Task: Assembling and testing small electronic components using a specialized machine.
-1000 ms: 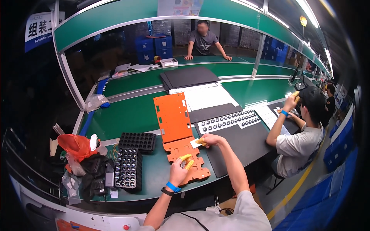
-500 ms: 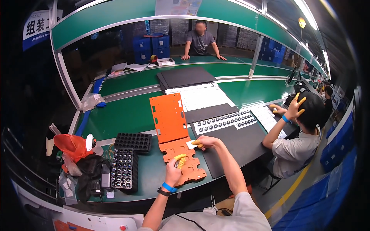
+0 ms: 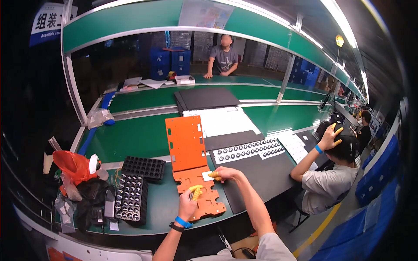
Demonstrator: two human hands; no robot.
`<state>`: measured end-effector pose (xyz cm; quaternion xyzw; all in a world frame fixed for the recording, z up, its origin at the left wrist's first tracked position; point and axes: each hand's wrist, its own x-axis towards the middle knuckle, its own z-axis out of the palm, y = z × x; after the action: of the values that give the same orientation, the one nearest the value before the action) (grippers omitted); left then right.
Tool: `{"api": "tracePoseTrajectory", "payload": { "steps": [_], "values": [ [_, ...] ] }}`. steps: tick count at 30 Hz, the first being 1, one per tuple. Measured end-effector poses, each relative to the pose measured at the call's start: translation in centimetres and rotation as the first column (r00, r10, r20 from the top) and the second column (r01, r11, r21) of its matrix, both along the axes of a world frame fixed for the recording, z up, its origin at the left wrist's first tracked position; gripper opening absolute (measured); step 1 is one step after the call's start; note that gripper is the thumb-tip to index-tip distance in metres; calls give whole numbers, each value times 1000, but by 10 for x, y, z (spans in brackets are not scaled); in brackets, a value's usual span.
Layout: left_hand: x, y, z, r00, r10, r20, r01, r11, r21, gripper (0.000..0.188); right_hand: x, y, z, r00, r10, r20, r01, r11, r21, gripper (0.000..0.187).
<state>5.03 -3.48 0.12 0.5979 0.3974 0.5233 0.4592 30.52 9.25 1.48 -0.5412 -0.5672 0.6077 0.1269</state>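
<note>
Over orange fixture (image 3: 187, 150), right hand (image 3: 225, 173) pinches white card (image 3: 206, 176) between fingers (image 3: 214, 174); left hand (image 3: 188, 206) curled, can't tell if holding.

Yellow, ridged covers (image 3: 197, 191) sheathe some fingers of the left hand (image 3: 187, 206), and similar yellow caps (image 3: 214, 175) dress the right hand (image 3: 227, 173). A bright blue band (image 3: 183, 222) circles the left wrist beside a black strap (image 3: 176, 227) (too small to tell whether it is a watch). The right sleeve (image 3: 273, 249) is short and pale grey.

White card (image 3: 206, 176) over orange fixture (image 3: 190, 174)
</note>
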Motion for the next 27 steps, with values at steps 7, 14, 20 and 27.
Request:
{"api": "tracePoseTrajectory", "payload": {
  "steps": [7,14,20,27],
  "values": [
    [8,-5,3,999,-7,47,5,999,50,25,11,1,-4,998,55,-5,-55,997,-53,37],
    [9,-2,-8,997,40,65,-46,995,91,23,-5,0,-2,967,79,242,-128,973,192,39],
    [1,5,-8,997,76,28,-79,992,101,23,-10,32,-13,979,116,169,-112,993,-30,38],
    [22,17,-45,995,77,56,-84,989,120,27,23,26,-28,905,69,421,-140,980,140,34]
  ]
}}
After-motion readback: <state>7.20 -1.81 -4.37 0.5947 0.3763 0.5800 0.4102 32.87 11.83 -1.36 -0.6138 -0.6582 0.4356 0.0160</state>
